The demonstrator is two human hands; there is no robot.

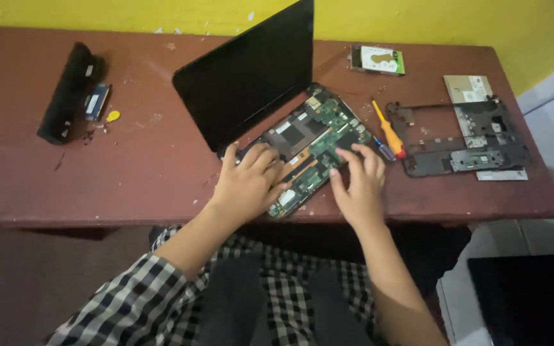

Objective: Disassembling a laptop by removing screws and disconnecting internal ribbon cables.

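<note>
The opened laptop (290,134) lies near the front edge of the worn reddish-brown table (129,173), its green circuit board bare and its glossy black screen tilted up behind. The left hand (248,182) lies flat on the base's near left corner, fingers spread and holding nothing. The right hand (357,186) presses bent fingertips onto the board's right side, gripping nothing. Just right lie an orange-handled screwdriver (389,134) and the removed black frame (463,138). A long black battery (68,93) lies far left, with bare tabletop between.
</note>
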